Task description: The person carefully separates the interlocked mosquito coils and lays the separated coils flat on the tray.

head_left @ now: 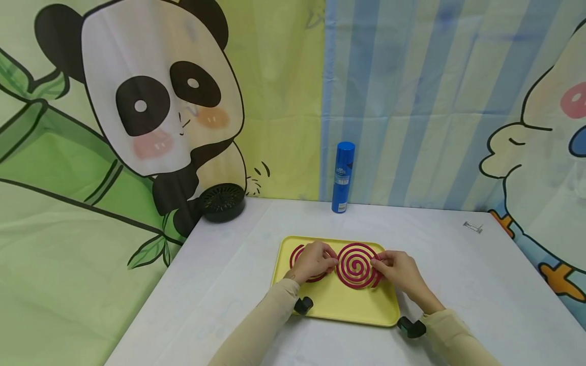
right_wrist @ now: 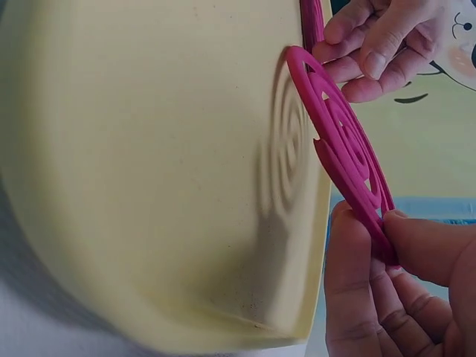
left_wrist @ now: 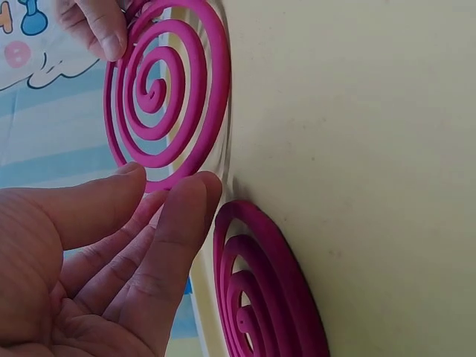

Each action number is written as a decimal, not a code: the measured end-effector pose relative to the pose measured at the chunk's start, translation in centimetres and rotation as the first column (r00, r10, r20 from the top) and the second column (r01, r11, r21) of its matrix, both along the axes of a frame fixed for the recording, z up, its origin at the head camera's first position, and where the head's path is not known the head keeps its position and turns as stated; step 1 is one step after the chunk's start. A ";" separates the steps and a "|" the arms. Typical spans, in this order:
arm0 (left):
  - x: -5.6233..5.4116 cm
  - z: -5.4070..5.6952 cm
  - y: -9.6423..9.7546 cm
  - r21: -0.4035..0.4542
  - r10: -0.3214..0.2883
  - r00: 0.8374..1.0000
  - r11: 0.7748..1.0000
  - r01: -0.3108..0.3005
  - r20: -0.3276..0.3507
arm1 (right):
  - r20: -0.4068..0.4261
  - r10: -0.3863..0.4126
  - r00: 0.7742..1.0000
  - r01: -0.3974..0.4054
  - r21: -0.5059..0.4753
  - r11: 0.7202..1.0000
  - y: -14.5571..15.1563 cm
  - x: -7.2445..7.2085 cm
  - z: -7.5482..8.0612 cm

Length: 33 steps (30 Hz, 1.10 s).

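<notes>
Two pink mosquito coils are over the yellow tray (head_left: 341, 307). My right hand (head_left: 403, 272) pinches one coil (head_left: 356, 265) by its outer edge between thumb and fingers. That coil is tilted and raised, its spiral shadow falling on the tray in the right wrist view. At its opposite edge is my left hand (head_left: 313, 262), thumb (left_wrist: 123, 190) and forefinger spread apart, fingertips right at the rim. The other coil (left_wrist: 268, 290) lies on the tray beneath my left hand, which partly hides it in the head view.
Behind the tray a blue spray can (head_left: 343, 178) stands upright against the curtain. A round black slotted holder (head_left: 223, 202) sits at the table's back left corner. Toward the back right lies a small metal piece (head_left: 472, 226). The white table (head_left: 220, 274) surrounds the tray.
</notes>
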<state>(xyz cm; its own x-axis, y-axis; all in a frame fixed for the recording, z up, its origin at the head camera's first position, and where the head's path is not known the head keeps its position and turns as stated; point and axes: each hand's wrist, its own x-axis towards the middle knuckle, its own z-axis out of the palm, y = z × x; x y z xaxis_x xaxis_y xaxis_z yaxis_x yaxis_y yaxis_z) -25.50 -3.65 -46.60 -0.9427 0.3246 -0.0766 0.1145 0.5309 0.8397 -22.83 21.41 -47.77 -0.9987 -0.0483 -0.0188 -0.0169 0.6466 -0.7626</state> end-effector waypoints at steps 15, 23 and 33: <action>0.6 -0.3 0.0 -0.026 0.004 1.000 1.000 -0.004 -0.009 | 0.039 0.050 0.998 -0.050 0.003 0.999 -0.3 0.0 -0.3; 0.7 -0.2 -0.2 -0.030 0.017 1.000 0.999 -0.017 0.007 | 0.076 0.101 0.992 -0.104 0.040 0.994 -0.4 0.0 0.0; 0.8 -0.2 -0.1 -0.019 0.011 1.000 1.000 -0.011 -0.004 | 0.002 0.102 0.995 -0.101 0.158 0.982 -0.6 0.0 -0.2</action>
